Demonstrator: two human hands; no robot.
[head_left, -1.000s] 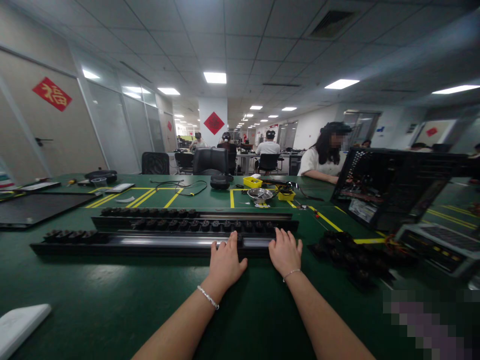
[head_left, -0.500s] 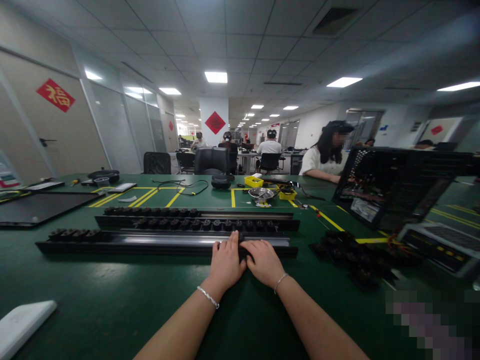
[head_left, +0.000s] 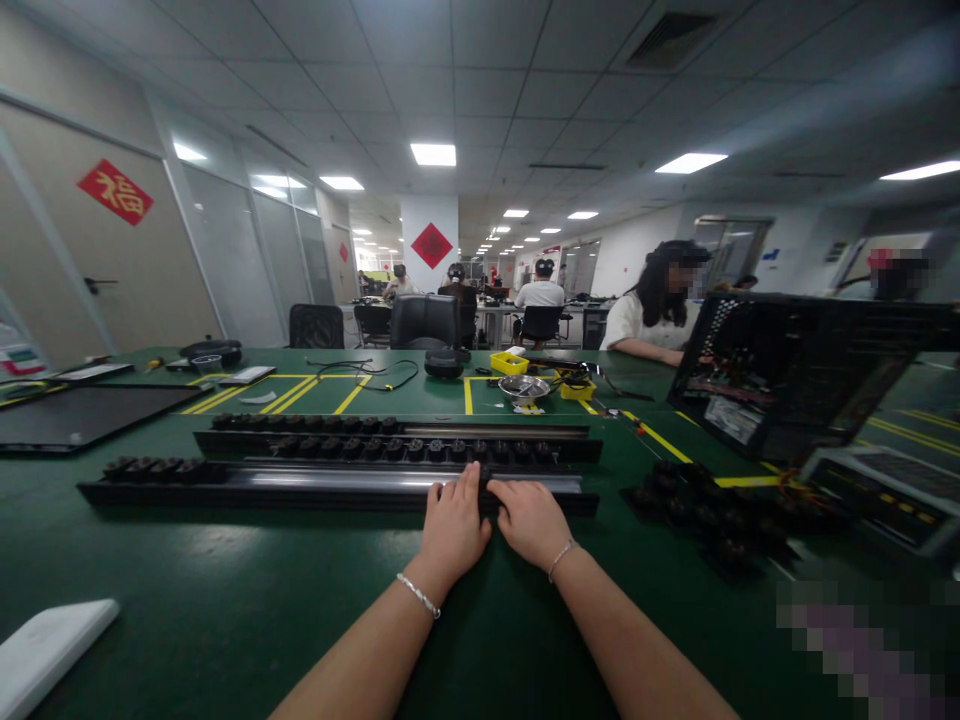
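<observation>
Two long black rails lie side by side across the green table. The far rail (head_left: 390, 442) carries a row of small black round pieces. The near rail (head_left: 300, 486) has a few at its left end and a bare shiny channel. My left hand (head_left: 450, 528) lies over the near rail's front edge, fingers together. My right hand (head_left: 531, 520) is pressed up beside it, fingertips on a small black piece (head_left: 486, 488) sitting on that rail between the two hands.
A heap of loose black pieces (head_left: 705, 505) lies right of the rails, an open computer case (head_left: 795, 370) behind it. A black panel (head_left: 82, 412) lies left, a white slab (head_left: 52, 650) near left. A metal bowl (head_left: 523, 386) and yellow box (head_left: 508, 362) stand behind. A person (head_left: 645, 320) sits opposite.
My right hand has slid left along the near rail from its right end until it sits against my left hand. My left hand has stayed in place.
</observation>
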